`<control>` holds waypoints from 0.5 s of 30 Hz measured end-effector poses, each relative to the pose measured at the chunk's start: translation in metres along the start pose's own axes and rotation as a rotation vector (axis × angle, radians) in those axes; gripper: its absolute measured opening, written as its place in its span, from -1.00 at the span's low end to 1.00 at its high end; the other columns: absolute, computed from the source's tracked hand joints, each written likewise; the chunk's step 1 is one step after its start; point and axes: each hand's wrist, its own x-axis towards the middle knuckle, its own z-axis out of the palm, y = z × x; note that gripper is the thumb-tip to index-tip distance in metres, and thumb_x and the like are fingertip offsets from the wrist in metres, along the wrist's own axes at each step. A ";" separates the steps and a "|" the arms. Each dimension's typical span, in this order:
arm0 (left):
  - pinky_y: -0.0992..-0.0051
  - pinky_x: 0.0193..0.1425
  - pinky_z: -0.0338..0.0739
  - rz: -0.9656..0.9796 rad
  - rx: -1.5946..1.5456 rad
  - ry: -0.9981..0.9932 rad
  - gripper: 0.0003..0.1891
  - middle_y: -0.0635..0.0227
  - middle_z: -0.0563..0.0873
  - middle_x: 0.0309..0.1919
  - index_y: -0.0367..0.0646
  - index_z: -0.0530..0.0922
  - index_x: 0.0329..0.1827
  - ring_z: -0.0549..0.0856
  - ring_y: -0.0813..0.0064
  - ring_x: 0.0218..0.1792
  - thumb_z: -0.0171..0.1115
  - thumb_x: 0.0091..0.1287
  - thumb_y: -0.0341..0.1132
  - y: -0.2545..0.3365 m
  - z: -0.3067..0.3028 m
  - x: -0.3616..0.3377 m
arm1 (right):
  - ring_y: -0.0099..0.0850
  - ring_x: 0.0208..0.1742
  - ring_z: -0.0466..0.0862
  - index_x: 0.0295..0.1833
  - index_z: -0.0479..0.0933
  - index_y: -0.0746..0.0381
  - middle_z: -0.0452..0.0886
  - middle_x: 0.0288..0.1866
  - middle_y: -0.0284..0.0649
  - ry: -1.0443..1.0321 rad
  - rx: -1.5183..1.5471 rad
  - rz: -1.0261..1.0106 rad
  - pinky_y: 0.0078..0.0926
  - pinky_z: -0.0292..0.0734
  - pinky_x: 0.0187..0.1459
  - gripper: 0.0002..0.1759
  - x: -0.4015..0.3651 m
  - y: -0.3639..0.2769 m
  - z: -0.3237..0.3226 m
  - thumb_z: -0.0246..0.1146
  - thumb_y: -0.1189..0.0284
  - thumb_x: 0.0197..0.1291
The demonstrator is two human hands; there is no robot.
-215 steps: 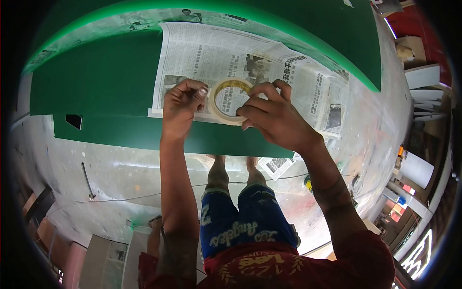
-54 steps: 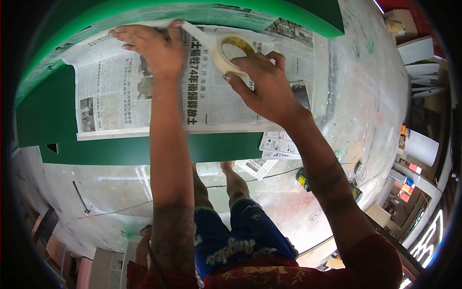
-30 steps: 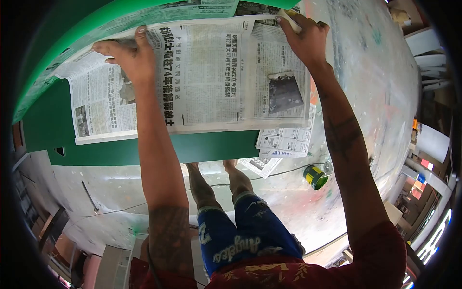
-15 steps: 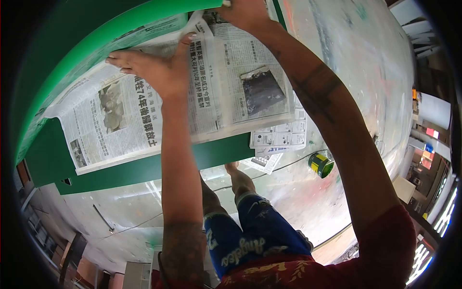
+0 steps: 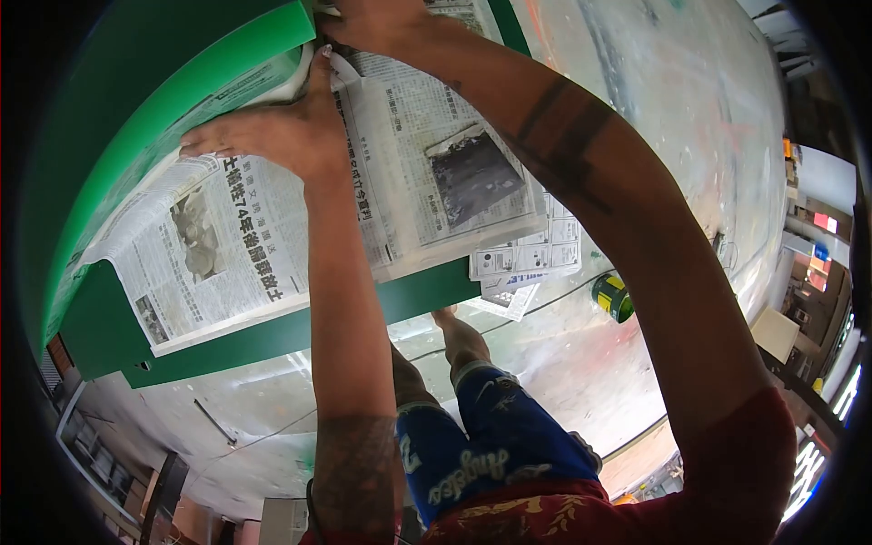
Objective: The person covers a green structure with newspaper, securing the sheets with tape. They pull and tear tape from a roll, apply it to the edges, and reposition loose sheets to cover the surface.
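Printed newspaper sheets (image 5: 272,232) lie over a dark green panel (image 5: 227,350), joined by a pale, translucent strip. A bright green curved edge (image 5: 173,100) rises along their far side. My left hand (image 5: 272,136) rests on the paper beside this edge, fingers stretched out and thumb spread towards the edge's end corner. At the top of the view my right hand (image 5: 377,23) reaches in next to that corner, over the paper. Its fingertips are in shadow and partly out of frame, so whether they grip anything is hidden.
More newspaper (image 5: 531,245) sticks out beyond the panel's right corner. A green and yellow can (image 5: 613,298) lies on the paint-stained floor (image 5: 690,118), near a thin dark cable. My legs, in blue shorts (image 5: 500,427), stand close to the panel's near edge.
My right hand has moved left along the bright green edge, whose visible end now shows farther left. My left hand has shifted slightly left over the paper. The view has also moved a little.
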 end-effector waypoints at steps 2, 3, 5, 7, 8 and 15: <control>-0.37 0.69 -0.36 0.008 -0.007 0.003 0.86 -0.76 -0.59 0.50 -0.78 -0.71 0.44 -0.50 -0.67 0.58 0.85 -0.20 0.19 -0.002 0.002 0.000 | -0.02 -0.17 0.78 -0.18 0.76 0.12 0.81 -0.25 -0.04 0.013 0.020 -0.005 0.11 0.36 0.26 -0.69 0.002 0.001 0.005 0.26 0.14 0.33; -0.39 0.68 -0.37 0.015 -0.013 0.009 0.87 -0.77 -0.58 0.49 -0.78 -0.72 0.43 -0.50 -0.68 0.58 0.85 -0.21 0.19 -0.003 0.002 0.001 | -0.02 -0.16 0.78 -0.17 0.76 0.13 0.81 -0.24 -0.03 0.029 0.024 -0.040 0.10 0.35 0.27 -0.69 0.002 0.001 0.005 0.25 0.14 0.33; -0.41 0.67 -0.37 0.048 0.002 0.022 0.87 -0.77 -0.58 0.49 -0.78 -0.72 0.42 -0.49 -0.69 0.58 0.85 -0.21 0.19 -0.004 0.003 0.001 | -0.03 -0.15 0.78 -0.16 0.76 0.13 0.81 -0.23 -0.03 0.045 0.030 -0.078 0.10 0.34 0.28 -0.68 0.002 0.001 0.005 0.24 0.13 0.34; -0.43 0.66 -0.37 0.081 0.018 0.040 0.87 -0.78 -0.57 0.49 -0.79 -0.73 0.41 -0.49 -0.69 0.58 0.85 -0.21 0.19 -0.006 0.002 0.001 | -0.04 -0.14 0.78 -0.15 0.76 0.14 0.81 -0.21 -0.02 0.020 0.045 -0.067 0.07 0.33 0.27 -0.66 0.003 0.001 0.003 0.23 0.13 0.35; -0.43 0.66 -0.38 0.073 0.014 0.039 0.86 -0.78 -0.56 0.50 -0.79 -0.73 0.41 -0.50 -0.69 0.57 0.84 -0.19 0.19 -0.005 0.003 0.002 | -0.04 -0.14 0.78 -0.15 0.76 0.14 0.81 -0.21 -0.02 0.022 0.045 -0.070 0.07 0.33 0.27 -0.66 0.005 0.000 0.002 0.23 0.13 0.35; -0.48 0.61 -0.49 0.120 -0.016 0.060 0.79 -0.78 -0.54 0.50 -0.76 -0.73 0.43 -0.52 -0.72 0.56 0.81 -0.08 0.13 -0.011 0.008 0.001 | -0.01 -0.20 0.77 -0.14 0.76 0.16 0.81 -0.23 -0.02 -0.008 0.017 -0.036 0.04 0.33 0.27 -0.67 0.002 0.001 0.001 0.25 0.14 0.34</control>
